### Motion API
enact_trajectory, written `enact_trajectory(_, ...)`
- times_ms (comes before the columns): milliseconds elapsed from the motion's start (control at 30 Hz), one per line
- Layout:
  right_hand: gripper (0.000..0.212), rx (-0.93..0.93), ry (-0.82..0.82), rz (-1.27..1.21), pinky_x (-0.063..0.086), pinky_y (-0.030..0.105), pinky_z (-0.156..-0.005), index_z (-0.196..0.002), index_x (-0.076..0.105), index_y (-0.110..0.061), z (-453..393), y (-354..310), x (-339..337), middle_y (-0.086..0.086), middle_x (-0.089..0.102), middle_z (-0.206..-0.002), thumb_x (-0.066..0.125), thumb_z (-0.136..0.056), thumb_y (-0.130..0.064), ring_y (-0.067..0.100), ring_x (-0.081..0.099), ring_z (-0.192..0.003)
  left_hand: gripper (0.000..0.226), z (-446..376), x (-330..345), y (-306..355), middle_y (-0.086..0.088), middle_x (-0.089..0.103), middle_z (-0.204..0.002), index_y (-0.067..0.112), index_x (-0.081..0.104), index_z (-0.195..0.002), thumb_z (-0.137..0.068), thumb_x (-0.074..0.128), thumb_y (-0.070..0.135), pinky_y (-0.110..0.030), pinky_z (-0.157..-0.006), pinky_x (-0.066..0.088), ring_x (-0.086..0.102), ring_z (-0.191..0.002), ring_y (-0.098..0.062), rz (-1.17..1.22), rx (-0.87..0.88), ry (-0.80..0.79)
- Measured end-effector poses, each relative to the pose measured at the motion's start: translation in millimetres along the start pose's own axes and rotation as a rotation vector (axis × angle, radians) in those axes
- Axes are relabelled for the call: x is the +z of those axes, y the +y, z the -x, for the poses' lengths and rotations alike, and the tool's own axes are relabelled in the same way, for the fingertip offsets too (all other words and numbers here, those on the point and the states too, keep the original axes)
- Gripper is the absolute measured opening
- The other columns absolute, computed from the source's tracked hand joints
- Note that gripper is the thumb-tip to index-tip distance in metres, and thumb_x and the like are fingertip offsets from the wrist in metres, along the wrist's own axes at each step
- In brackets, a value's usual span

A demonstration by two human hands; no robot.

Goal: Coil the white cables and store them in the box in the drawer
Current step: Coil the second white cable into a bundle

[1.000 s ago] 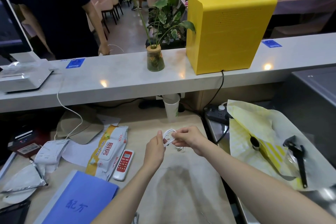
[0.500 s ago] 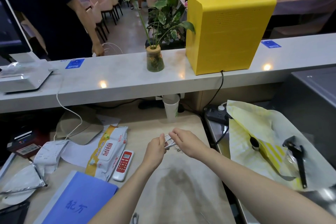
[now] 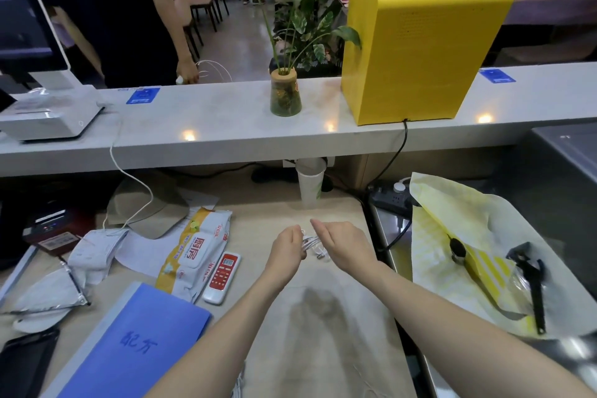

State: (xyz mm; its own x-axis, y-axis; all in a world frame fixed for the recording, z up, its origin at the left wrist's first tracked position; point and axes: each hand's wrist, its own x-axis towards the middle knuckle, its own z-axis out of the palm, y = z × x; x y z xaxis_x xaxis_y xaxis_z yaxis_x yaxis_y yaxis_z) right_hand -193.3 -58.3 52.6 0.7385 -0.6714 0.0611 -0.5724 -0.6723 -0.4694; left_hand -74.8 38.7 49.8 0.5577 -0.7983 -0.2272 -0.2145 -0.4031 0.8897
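Legibly, we log "配方" on the blue folder (image 3: 129,342) and "厨房" on the wipes pack (image 3: 197,249). Cable (image 3: 310,242): white, thin, bunched in loops, held above the bench (image 3: 323,317) between our hands. Left hand (image 3: 287,250) fingers curl round it; right hand (image 3: 344,244) touches it, grip hidden. Paper cup (image 3: 310,182): contents unseen.

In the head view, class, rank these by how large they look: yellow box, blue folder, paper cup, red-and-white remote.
1. yellow box
2. blue folder, enlarged by nearness
3. paper cup and red-and-white remote: too alike
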Motion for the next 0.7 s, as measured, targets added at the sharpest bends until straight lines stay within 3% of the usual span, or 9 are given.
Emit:
enact_trajectory(100,0.049,0.092,-0.017,-0.034,0.042,0.039,-0.063,-0.074,0.066,-0.018,-1.0,-1.4,3.2,0.006,0.064,-0.071,0.038,-0.104,-0.044,0.031,0.060,-0.078,0.030,-0.3,0.6,-5.6,-0.002,0.046,-0.067,0.017,0.039,-0.073,-0.102,0.032,0.022,-0.032,-0.054,0.030,0.039,-0.058,-0.016,-0.160,0.048,0.026)
enact_trajectory(200,0.066,0.248,-0.042,-0.186,0.037,0.036,-0.059,-0.051,0.056,-0.021,-2.7,-9.6,8.7,0.001,0.057,-0.057,0.030,-0.101,-0.056,0.027,0.058,-0.067,0.030,3.2,-0.3,-13.1,0.001,0.045,-0.064,0.020,0.036,-0.070,-0.100,0.033,0.018,-0.035,-0.054,0.029,0.039,-0.057,-0.017,-0.217,0.098,0.065)
enact_trajectory(267,0.067,0.317,-0.066,-0.260,0.036,0.035,-0.060,-0.046,0.050,-0.022,-3.1,-13.7,11.0,0.000,0.053,-0.054,0.030,-0.099,-0.058,0.027,0.055,-0.065,0.032,5.9,-1.6,-18.1,0.002,0.044,-0.064,0.026,0.033,-0.069,-0.100,0.033,0.018,-0.042,-0.056,0.033,0.042,-0.059,-0.022,-0.254,0.152,0.087)
enact_trajectory(400,0.058,0.392,-0.199,-0.378,0.043,0.030,-0.065,-0.067,0.057,-0.011,-0.4,-15.5,14.9,0.008,0.059,-0.065,0.032,-0.100,-0.053,0.028,0.055,-0.061,0.031,11.3,-2.8,-29.7,0.004,0.047,-0.067,0.031,0.032,-0.071,-0.101,0.034,0.023,-0.050,-0.061,0.042,0.053,-0.065,-0.034,-0.295,0.209,0.104)
enact_trajectory(533,0.040,0.473,-0.253,-0.561,0.040,0.032,-0.057,-0.070,0.048,-0.011,5.1,-21.2,17.3,0.008,0.051,-0.060,0.035,-0.095,-0.038,0.025,0.047,-0.048,0.035,18.4,0.8,-35.1,0.011,0.045,-0.061,0.038,0.037,-0.071,-0.103,0.036,0.026,-0.034,-0.055,0.034,0.045,-0.059,-0.020,-0.271,0.234,0.150)
enact_trajectory(600,0.034,0.504,-0.274,-0.608,0.037,0.031,-0.054,-0.070,0.045,-0.013,9.8,-20.9,17.5,0.005,0.049,-0.058,0.035,-0.092,-0.036,0.021,0.042,-0.044,0.039,20.2,3.9,-35.6,0.004,0.048,-0.063,0.034,0.037,-0.067,-0.104,0.035,0.024,-0.041,-0.056,0.034,0.047,-0.061,-0.026,-0.249,0.192,0.135)
enact_trajectory(700,0.042,0.549,-0.290,-0.591,0.037,0.033,-0.057,-0.068,0.048,-0.013,18.3,-17.6,19.8,0.004,0.050,-0.057,0.034,-0.094,-0.043,0.022,0.045,-0.045,0.032,23.3,8.9,-36.5,-0.009,0.053,-0.066,0.013,0.042,-0.071,-0.102,0.036,0.022,-0.044,-0.060,0.040,0.051,-0.063,-0.032,-0.200,0.103,0.074)
